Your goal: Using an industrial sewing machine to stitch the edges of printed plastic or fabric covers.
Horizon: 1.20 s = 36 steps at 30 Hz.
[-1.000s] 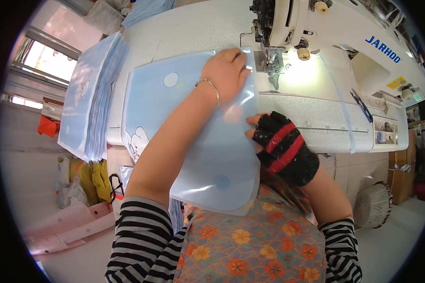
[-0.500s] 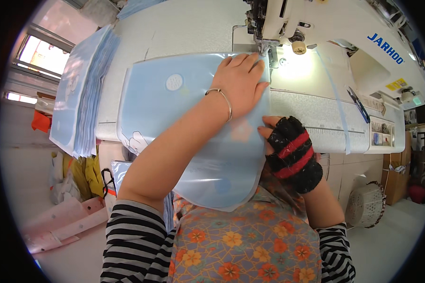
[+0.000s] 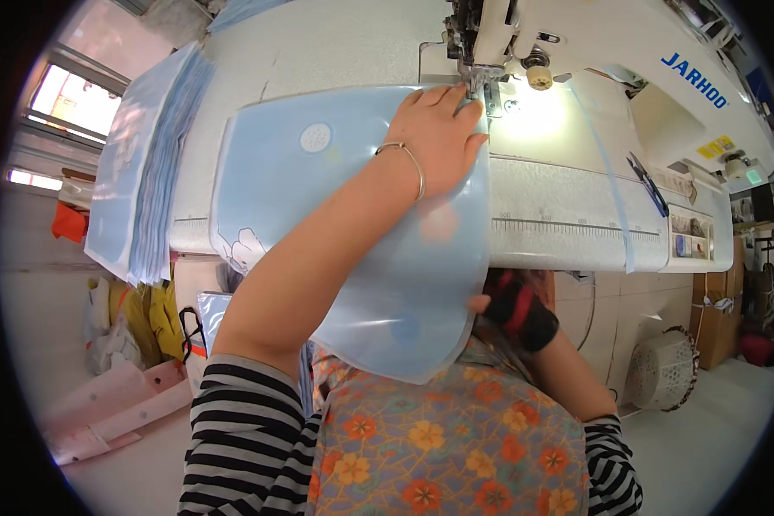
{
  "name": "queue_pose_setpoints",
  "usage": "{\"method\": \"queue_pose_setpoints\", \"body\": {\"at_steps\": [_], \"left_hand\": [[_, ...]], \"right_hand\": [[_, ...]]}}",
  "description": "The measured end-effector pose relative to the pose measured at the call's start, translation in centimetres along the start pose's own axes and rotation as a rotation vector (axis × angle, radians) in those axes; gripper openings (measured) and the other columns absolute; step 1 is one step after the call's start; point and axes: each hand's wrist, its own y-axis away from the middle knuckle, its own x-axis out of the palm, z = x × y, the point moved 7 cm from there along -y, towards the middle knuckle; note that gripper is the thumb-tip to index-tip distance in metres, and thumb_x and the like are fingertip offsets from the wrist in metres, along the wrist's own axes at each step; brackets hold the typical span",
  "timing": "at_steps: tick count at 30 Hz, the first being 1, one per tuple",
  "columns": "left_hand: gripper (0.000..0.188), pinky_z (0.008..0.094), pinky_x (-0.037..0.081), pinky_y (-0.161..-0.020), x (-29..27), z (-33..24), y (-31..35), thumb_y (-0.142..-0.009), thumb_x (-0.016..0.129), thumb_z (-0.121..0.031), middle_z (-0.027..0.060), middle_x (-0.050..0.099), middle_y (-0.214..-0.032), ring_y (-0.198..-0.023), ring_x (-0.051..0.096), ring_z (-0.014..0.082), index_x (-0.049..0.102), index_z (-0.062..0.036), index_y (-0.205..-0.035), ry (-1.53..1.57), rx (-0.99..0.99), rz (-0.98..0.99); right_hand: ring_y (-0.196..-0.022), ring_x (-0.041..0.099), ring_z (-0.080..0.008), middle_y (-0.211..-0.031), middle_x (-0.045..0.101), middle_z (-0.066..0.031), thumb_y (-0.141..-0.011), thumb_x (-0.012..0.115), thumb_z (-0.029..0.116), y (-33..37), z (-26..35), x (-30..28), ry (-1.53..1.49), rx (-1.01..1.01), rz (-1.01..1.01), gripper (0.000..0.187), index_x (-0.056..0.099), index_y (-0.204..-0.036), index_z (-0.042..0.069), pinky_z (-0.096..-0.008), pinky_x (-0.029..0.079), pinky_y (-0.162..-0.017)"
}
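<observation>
A light-blue glossy plastic sheet with a rounded lower end and cartoon prints lies over the machine bed, its lower part hanging toward my lap. My left hand, wearing a thin bangle, presses flat on its upper right corner, fingers stretched out close to the presser foot of the sewing machine. Below the table's front edge, my right hand, in a black and red fingerless glove, is at the sheet's lower right edge. One fingertip shows against that edge; the other fingers are blurred or hidden.
A thick stack of similar blue sheets leans at the left. Thread snips and a small parts tray are at the table's right, near a hanging pale blue strip. A white woven basket stands on the floor.
My right hand has dropped from beside the sheet at table level to below the table edge. My left hand stays flat on the sheet near the presser foot. The view has shifted slightly.
</observation>
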Motion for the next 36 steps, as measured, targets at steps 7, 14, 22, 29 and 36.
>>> {"method": "queue_pose_setpoints", "body": {"at_steps": [7,14,22,29,36], "left_hand": [[0.048,0.0533,0.03,-0.111,-1.1,-2.5,4.3,-0.093,0.054,-0.032,0.0165,0.044,-0.143,-0.134,0.04,0.031,0.05,-0.0028,-0.131,0.055,0.044,0.031],[0.05,0.0532,0.03,-0.111,-1.2,-3.1,4.1,-0.092,0.056,-0.03,0.0171,0.045,-0.141,-0.133,0.04,0.0309,0.048,-0.0011,-0.132,0.074,-0.011,0.053],[0.052,0.0505,0.031,-0.111,-1.2,-2.9,3.8,-0.092,0.057,-0.03,0.0188,0.044,-0.14,-0.132,0.04,0.0327,0.048,0.0023,-0.13,0.091,-0.022,0.056],[0.055,0.0492,0.032,-0.11,-4.5,-4.7,9.8,-0.084,0.065,-0.024,0.0204,0.045,-0.138,-0.131,0.042,0.0342,0.048,0.0037,-0.129,0.347,0.103,0.126],[0.055,0.0475,0.035,-0.108,-5.3,-6.7,19.0,-0.079,0.063,-0.018,0.0184,0.047,-0.14,-0.131,0.045,0.0308,0.053,0.002,-0.129,-0.009,0.094,0.289]], "right_hand": [[-0.109,0.059,-0.0225,-0.119,0.063,-0.0127,-0.082,0.074,0.022,0.9,-2.7,3.1,-0.393,0.378,-0.006,0.051,0.056,-0.126,0.002,-0.0367,0.046,-0.096],[-0.099,0.063,-0.016,-0.105,0.069,-0.0094,-0.081,0.074,0.021,1.6,-0.1,3.7,-0.284,0.433,0.045,0.045,0.061,-0.119,0.001,-0.0337,0.051,-0.088],[-0.095,0.064,-0.0152,-0.1,0.07,-0.0087,-0.082,0.074,0.022,1.1,0.4,3.8,-0.288,0.413,0.092,0.042,0.063,-0.116,0.001,-0.0336,0.051,-0.085],[-0.111,0.057,-0.0153,-0.115,0.066,-0.0079,-0.087,0.069,0.021,0.4,1.9,2.7,-0.541,0.33,-0.064,0.043,0.059,-0.124,0.001,-0.0339,0.047,-0.095],[-0.112,0.056,-0.0156,-0.12,0.064,-0.0082,-0.091,0.065,0.019,1.6,2.4,2.7,-0.49,0.432,-0.009,0.04,0.059,-0.126,0.0,-0.035,0.046,-0.096]]}}
